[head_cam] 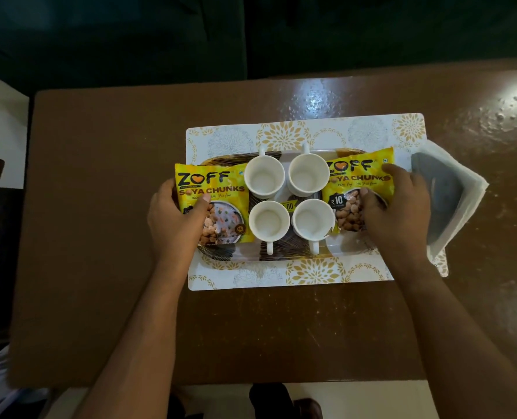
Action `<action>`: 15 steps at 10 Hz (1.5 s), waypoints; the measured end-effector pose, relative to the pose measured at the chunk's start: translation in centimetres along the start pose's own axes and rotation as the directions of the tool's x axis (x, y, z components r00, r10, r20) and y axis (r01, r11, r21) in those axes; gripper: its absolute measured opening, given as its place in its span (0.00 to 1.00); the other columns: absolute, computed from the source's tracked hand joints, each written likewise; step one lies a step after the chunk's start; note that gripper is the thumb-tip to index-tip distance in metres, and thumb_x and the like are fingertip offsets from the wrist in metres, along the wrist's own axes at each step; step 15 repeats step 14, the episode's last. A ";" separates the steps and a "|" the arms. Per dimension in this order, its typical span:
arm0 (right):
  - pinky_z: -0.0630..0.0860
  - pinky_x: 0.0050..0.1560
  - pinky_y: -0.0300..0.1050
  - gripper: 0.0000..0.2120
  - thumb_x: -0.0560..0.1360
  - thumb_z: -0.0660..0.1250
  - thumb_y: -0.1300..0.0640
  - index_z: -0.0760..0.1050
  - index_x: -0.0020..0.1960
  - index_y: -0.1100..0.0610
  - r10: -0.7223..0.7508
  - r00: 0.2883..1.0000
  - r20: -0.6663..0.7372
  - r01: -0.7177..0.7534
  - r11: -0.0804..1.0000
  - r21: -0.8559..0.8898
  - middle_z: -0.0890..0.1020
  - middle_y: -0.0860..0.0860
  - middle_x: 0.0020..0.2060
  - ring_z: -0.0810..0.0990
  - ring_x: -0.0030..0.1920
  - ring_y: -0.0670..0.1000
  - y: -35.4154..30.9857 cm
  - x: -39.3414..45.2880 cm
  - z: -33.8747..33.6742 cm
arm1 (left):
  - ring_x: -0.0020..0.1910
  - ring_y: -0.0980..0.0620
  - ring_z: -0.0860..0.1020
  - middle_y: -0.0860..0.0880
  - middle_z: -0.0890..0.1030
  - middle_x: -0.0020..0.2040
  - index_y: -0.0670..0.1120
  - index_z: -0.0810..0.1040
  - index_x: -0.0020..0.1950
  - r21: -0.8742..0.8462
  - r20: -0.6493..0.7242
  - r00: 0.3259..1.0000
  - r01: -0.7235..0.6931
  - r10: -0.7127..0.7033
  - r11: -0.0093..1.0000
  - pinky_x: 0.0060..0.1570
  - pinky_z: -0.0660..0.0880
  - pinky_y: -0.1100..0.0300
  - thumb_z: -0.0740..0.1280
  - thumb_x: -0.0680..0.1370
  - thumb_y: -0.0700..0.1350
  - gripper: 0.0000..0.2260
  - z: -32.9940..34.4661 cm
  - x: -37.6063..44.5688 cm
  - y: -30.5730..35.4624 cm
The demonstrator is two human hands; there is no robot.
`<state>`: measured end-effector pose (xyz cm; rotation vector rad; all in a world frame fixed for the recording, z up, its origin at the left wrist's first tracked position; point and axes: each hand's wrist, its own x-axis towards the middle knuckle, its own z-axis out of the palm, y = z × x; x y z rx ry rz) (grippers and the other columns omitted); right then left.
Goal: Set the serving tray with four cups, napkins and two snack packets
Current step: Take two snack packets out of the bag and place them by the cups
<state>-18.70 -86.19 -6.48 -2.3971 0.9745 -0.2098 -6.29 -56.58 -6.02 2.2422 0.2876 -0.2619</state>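
Observation:
A dark patterned serving tray (293,256) lies on a white and gold placemat (281,134). Several white cups stand in its middle, two at the back (264,176) (308,175) and two at the front (269,220) (313,219). A yellow soya chunks packet (218,189) rests on the tray's left end, gripped at its left edge by my left hand (175,219). A second yellow packet (357,176) rests on the right end, and my right hand (399,207) grips its right side. A stack of white napkins (450,201) lies off the tray, to its right.
The placemat sits on a brown table (100,207) with a glossy right part. A dark sofa (251,31) lies beyond the far edge. The near table edge runs just above my feet (269,400).

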 end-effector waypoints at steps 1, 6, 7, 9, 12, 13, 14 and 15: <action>0.71 0.64 0.56 0.23 0.79 0.71 0.57 0.74 0.71 0.63 -0.020 1.000 -0.018 0.020 0.999 -0.042 0.78 0.65 0.61 0.74 0.65 0.65 0.1 -0.4 0.2 | 0.53 0.48 0.79 0.45 0.81 0.57 0.50 0.81 0.59 0.040 -0.001 0.999 -0.041 0.041 0.998 0.48 0.73 0.56 0.74 0.77 0.50 0.12 0.4 -0.2 -0.4; 0.65 0.73 0.60 0.22 0.82 0.66 0.57 0.71 0.74 0.62 -0.101 0.993 -0.067 0.090 0.984 -0.153 0.69 0.64 0.74 0.67 0.74 0.65 -0.4 -1.9 0.1 | 0.69 0.46 0.73 0.44 0.73 0.68 0.45 0.71 0.76 0.150 -0.066 0.996 -0.052 0.062 0.987 0.61 0.69 0.56 0.73 0.79 0.51 0.27 1.0 -1.3 -0.4; 0.64 0.76 0.63 0.25 0.84 0.63 0.52 0.66 0.77 0.61 -0.259 0.966 0.003 0.252 0.938 -0.237 0.66 0.63 0.77 0.64 0.78 0.65 -0.9 -2.4 0.3 | 0.78 0.42 0.66 0.40 0.68 0.78 0.41 0.61 0.82 0.394 -0.069 0.936 -0.291 0.344 0.872 0.75 0.67 0.48 0.68 0.82 0.52 0.32 1.0 -2.5 -0.4; 0.52 0.81 0.66 0.25 0.86 0.58 0.53 0.61 0.81 0.57 -0.311 0.935 0.171 0.351 0.881 -0.317 0.60 0.60 0.82 0.53 0.84 0.61 -0.5 -2.9 1.4 | 0.85 0.42 0.55 0.41 0.61 0.84 0.38 0.60 0.83 0.544 0.246 0.830 -0.546 0.501 0.637 0.83 0.55 0.41 0.61 0.85 0.50 0.29 2.3 -3.6 -1.5; 0.49 0.82 0.66 0.27 0.87 0.57 0.52 0.56 0.83 0.56 -0.277 0.933 0.232 0.347 0.862 -0.370 0.58 0.60 0.83 0.52 0.84 0.61 -0.4 -2.7 1.8 | 0.86 0.42 0.52 0.40 0.56 0.85 0.39 0.54 0.84 0.635 0.289 0.832 -0.537 0.474 0.555 0.84 0.52 0.43 0.58 0.86 0.50 0.30 2.8 -3.4 -1.8; 0.51 0.82 0.66 0.26 0.87 0.56 0.52 0.58 0.82 0.60 -0.275 0.947 0.166 0.314 0.902 -0.296 0.58 0.60 0.82 0.52 0.84 0.61 -1.0 -2.9 1.2 | 0.86 0.43 0.52 0.41 0.57 0.85 0.39 0.54 0.84 0.558 0.271 0.835 -0.542 0.479 0.629 0.84 0.52 0.43 0.61 0.85 0.49 0.31 2.5 -3.7 -1.2; 0.52 0.82 0.65 0.27 0.87 0.53 0.50 0.58 0.82 0.63 -0.307 0.951 0.038 0.307 0.925 -0.224 0.59 0.59 0.82 0.52 0.84 0.60 -3.0 -2.9 0.6 | 0.86 0.43 0.53 0.41 0.58 0.85 0.39 0.55 0.84 0.480 0.185 0.833 -0.539 0.521 0.692 0.84 0.51 0.44 0.59 0.83 0.49 0.31 2.1 -3.5 0.4; 0.52 0.82 0.65 0.27 0.87 0.53 0.50 0.58 0.82 0.63 -0.307 0.951 0.038 0.307 0.925 -0.224 0.59 0.59 0.82 0.52 0.84 0.60 -3.0 -2.9 0.6 | 0.86 0.43 0.53 0.41 0.58 0.85 0.39 0.55 0.84 0.480 0.185 0.833 -0.539 0.521 0.692 0.84 0.51 0.44 0.59 0.83 0.49 0.31 2.1 -3.5 0.4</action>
